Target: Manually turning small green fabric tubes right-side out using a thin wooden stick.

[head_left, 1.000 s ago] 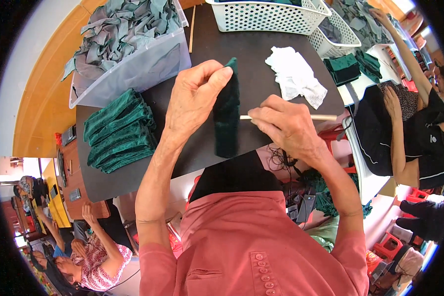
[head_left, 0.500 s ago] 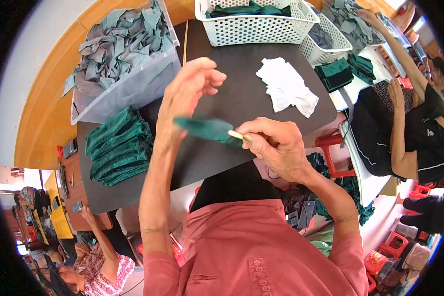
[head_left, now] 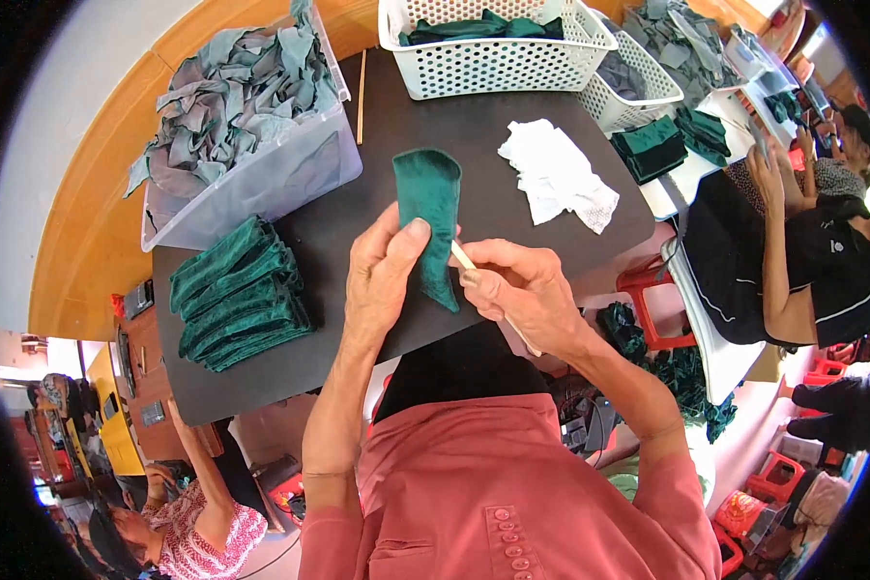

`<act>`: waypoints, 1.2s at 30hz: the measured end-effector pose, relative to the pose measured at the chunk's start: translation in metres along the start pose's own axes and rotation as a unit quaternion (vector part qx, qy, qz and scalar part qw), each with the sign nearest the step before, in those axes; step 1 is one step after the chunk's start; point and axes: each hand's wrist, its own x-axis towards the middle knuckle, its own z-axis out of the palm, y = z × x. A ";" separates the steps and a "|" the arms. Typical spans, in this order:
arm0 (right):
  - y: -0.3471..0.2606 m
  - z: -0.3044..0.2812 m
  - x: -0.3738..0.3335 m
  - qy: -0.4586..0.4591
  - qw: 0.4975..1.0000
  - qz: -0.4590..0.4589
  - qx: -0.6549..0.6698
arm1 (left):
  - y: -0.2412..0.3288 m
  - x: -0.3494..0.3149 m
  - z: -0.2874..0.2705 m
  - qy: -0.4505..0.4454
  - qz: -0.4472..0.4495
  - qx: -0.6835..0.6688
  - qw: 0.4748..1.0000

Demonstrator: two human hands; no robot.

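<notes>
A narrow piece of dark green velvety fabric (head_left: 429,193) is upright above the near part of the dark table. My left hand (head_left: 381,266) grips it at its left edge, thumb on the front and fingers behind. My right hand (head_left: 524,288) is closed round a thin pale stick (head_left: 462,255), whose upper tip is at the fabric's right edge; I cannot tell if it touches the cloth or is inside it. To the left of my hands lies a stack of folded green velvet pieces (head_left: 237,295).
A clear plastic bin (head_left: 261,188) heaped with grey-green cloth stands at the far left. A white perforated basket (head_left: 503,68) holds green fabric at the back. Crumpled white cloth (head_left: 561,174) lies right on the table (head_left: 358,338). Co-workers sit at both sides; a red stool (head_left: 652,300) stands right.
The fabric, blurred and sideways from my right hand before, is now upright. My left hand has come down from its raised, open position and taken hold of it.
</notes>
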 end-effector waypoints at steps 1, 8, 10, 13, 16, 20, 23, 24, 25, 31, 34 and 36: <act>0.001 -0.001 -0.001 0.017 1.000 -0.009 -0.014 | -0.006 0.000 -0.006 0.019 0.000 0.042 0.999; -0.012 -0.005 0.010 0.085 0.894 -0.191 -0.397 | 0.003 -0.010 -0.002 0.051 0.028 0.178 0.982; -0.010 0.001 0.016 0.129 0.860 -0.273 -0.412 | 0.002 -0.013 0.008 0.005 0.099 0.241 0.966; -0.009 0.002 0.017 0.143 0.888 -0.242 -0.363 | 0.002 -0.018 0.019 0.008 0.073 0.169 0.983; -0.003 -0.006 0.015 0.132 0.916 -0.201 -0.320 | 0.004 -0.017 0.012 -0.025 0.040 0.200 0.979; -0.003 -0.006 0.011 0.129 0.927 -0.191 -0.296 | 0.006 -0.009 0.020 0.057 0.079 0.050 0.994; -0.002 -0.001 0.013 0.118 0.909 -0.225 -0.331 | -0.002 -0.006 0.016 0.102 0.053 0.145 0.983; -0.002 -0.002 0.013 0.120 0.887 -0.256 -0.365 | -0.004 -0.007 0.015 0.102 0.051 0.145 0.983; -0.002 -0.003 0.013 0.121 0.863 -0.287 -0.398 | -0.005 -0.008 0.013 0.108 0.050 0.180 0.976; -0.003 -0.004 0.021 0.123 0.825 -0.356 -0.422 | 0.002 -0.010 0.022 0.107 -0.003 0.235 0.966; 0.003 0.002 0.015 0.126 0.925 -0.229 -0.275 | 0.003 -0.010 0.026 0.094 0.028 0.222 0.970; 0.003 0.001 0.013 0.129 0.966 -0.143 -0.175 | 0.001 -0.011 0.026 0.109 0.023 0.224 0.968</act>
